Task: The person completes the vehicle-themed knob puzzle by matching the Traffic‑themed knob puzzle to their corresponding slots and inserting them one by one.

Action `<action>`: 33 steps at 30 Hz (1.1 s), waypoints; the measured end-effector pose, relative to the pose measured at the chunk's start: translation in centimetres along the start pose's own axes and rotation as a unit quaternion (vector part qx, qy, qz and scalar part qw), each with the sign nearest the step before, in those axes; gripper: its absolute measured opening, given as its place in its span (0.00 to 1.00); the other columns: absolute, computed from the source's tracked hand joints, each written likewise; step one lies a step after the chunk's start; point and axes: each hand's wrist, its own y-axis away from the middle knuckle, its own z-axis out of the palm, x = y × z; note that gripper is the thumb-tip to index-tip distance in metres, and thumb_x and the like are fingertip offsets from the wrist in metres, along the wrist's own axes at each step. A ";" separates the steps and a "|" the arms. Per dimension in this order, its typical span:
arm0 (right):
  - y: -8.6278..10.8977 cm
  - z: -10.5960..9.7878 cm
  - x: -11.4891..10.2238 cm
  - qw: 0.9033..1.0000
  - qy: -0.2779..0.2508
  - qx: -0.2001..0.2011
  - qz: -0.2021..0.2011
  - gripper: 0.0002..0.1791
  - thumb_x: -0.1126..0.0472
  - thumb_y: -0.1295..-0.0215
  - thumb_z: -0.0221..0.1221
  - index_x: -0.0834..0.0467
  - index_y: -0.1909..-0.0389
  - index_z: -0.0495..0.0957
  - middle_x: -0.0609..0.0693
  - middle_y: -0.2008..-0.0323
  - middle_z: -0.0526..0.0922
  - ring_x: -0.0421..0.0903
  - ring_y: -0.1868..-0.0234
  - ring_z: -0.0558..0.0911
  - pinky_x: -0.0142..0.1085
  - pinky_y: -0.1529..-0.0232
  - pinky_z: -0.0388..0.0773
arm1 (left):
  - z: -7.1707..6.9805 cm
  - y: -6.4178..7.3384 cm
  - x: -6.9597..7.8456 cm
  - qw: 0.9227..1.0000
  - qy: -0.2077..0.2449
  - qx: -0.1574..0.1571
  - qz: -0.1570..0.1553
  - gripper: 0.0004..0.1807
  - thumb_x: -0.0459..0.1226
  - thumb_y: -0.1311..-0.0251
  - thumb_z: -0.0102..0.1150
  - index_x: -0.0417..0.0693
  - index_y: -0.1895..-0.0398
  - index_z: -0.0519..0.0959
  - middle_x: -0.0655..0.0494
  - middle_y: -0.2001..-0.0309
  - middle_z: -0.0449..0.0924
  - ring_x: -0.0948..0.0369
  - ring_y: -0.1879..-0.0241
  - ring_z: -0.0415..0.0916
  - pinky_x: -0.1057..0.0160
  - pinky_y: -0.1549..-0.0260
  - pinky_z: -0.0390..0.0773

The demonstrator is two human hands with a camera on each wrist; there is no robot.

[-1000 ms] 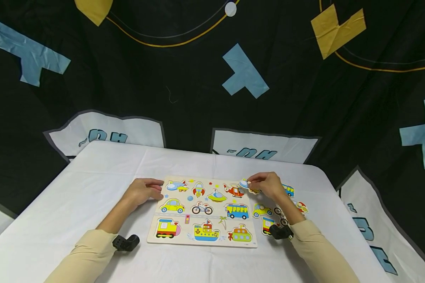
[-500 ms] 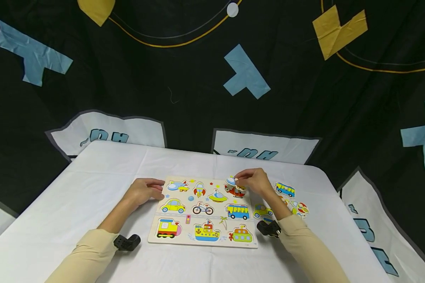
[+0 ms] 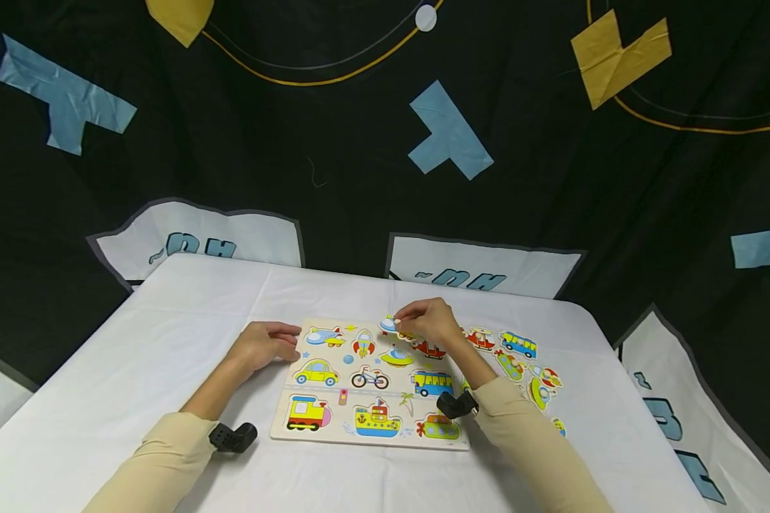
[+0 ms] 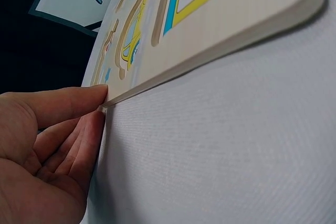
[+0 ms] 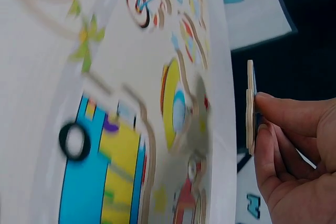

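Observation:
A wooden puzzle board (image 3: 369,443) with vehicle pictures lies flat on the white table. My left hand (image 3: 259,347) holds its left edge, thumb and fingers meeting at the rim in the left wrist view. Over the board's far side, my right hand (image 3: 431,320) pinches a blue and yellow airplane puzzle piece (image 3: 388,325). The right wrist view shows the piece edge-on (image 5: 250,108) between thumb and fingers, raised off the board. Below it are the pictured flying saucer (image 3: 396,356) and, partly covered by the hand, the helicopter (image 3: 431,350).
Several loose pieces lie right of the board, among them a bus (image 3: 518,344), a helicopter (image 3: 481,338), a submarine (image 3: 510,365) and a flying saucer (image 3: 539,392). The right forearm hides some of that area. A black curtain (image 3: 359,142) hangs behind the table.
My right hand has carried the airplane piece leftward from the board's right edge to above its middle far side. The left hand stays at the left edge.

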 end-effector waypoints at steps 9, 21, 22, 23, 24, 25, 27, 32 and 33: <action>-0.7 2.7 -1.9 0.999 -0.010 -0.027 -0.019 0.05 0.61 0.44 0.73 0.54 0.66 0.90 0.47 0.71 0.87 0.42 0.69 0.82 0.33 0.66 0.75 | 0.3 0.0 0.1 1.000 -0.005 -0.002 -0.003 0.30 0.34 0.50 0.74 0.44 0.39 0.80 0.50 0.57 0.85 0.53 0.55 0.76 0.57 0.52 0.73; -1.8 5.9 -3.8 0.998 -0.032 -0.052 -0.028 0.05 0.63 0.44 0.73 0.55 0.66 0.90 0.46 0.72 0.86 0.41 0.70 0.79 0.31 0.69 0.73 | 0.0 0.0 0.2 1.000 -0.008 -0.004 0.002 0.31 0.34 0.51 0.75 0.43 0.39 0.81 0.50 0.58 0.85 0.54 0.56 0.76 0.57 0.52 0.73; -1.8 6.2 -3.9 0.998 -0.031 -0.053 -0.030 0.05 0.63 0.44 0.73 0.55 0.66 0.90 0.46 0.72 0.86 0.41 0.71 0.78 0.31 0.69 0.73 | 0.0 0.1 0.2 1.000 -0.009 -0.005 0.002 0.31 0.35 0.50 0.74 0.43 0.39 0.81 0.50 0.57 0.85 0.54 0.56 0.76 0.56 0.52 0.73; -1.9 6.5 -4.1 0.998 -0.029 -0.054 -0.032 0.05 0.64 0.44 0.73 0.56 0.66 0.90 0.46 0.73 0.86 0.40 0.71 0.78 0.31 0.69 0.72 | 0.0 0.1 0.2 1.000 -0.010 -0.005 0.003 0.30 0.35 0.50 0.74 0.43 0.39 0.81 0.50 0.57 0.85 0.54 0.55 0.76 0.56 0.51 0.73; -1.9 6.7 -4.2 0.998 -0.028 -0.055 -0.032 0.05 0.64 0.45 0.73 0.56 0.66 0.90 0.46 0.73 0.86 0.40 0.71 0.78 0.31 0.70 0.72 | -0.1 0.1 0.2 1.000 -0.010 -0.006 0.003 0.31 0.35 0.50 0.74 0.43 0.39 0.81 0.50 0.57 0.85 0.54 0.55 0.76 0.56 0.51 0.73; -1.9 6.9 -4.4 0.998 -0.025 -0.055 -0.031 0.05 0.63 0.44 0.73 0.56 0.66 0.90 0.45 0.73 0.86 0.40 0.72 0.78 0.30 0.70 0.72 | -0.1 0.2 0.2 1.000 -0.009 -0.007 0.003 0.31 0.35 0.50 0.74 0.43 0.39 0.80 0.50 0.57 0.85 0.54 0.55 0.76 0.55 0.51 0.73; -2.0 7.4 -4.6 0.998 -0.026 -0.057 -0.029 0.05 0.63 0.44 0.73 0.55 0.66 0.90 0.45 0.73 0.86 0.39 0.72 0.78 0.30 0.70 0.72 | -0.1 0.2 0.2 1.000 -0.007 -0.008 0.002 0.30 0.35 0.49 0.74 0.43 0.39 0.80 0.50 0.57 0.86 0.54 0.55 0.76 0.55 0.51 0.73; -2.1 8.5 -5.0 0.998 -0.021 -0.054 -0.020 0.05 0.62 0.45 0.74 0.54 0.66 0.90 0.44 0.73 0.87 0.38 0.73 0.78 0.29 0.71 0.72 | -0.2 0.2 0.2 1.000 -0.003 -0.012 -0.001 0.30 0.35 0.49 0.74 0.43 0.38 0.80 0.50 0.57 0.86 0.54 0.55 0.77 0.56 0.51 0.74; -2.1 8.7 -5.0 0.998 -0.019 -0.054 -0.020 0.05 0.62 0.45 0.74 0.54 0.66 0.90 0.44 0.73 0.87 0.38 0.73 0.78 0.29 0.72 0.71 | -0.2 0.2 0.2 1.000 -0.003 -0.013 0.000 0.30 0.35 0.49 0.73 0.43 0.38 0.80 0.50 0.57 0.86 0.54 0.55 0.77 0.56 0.51 0.74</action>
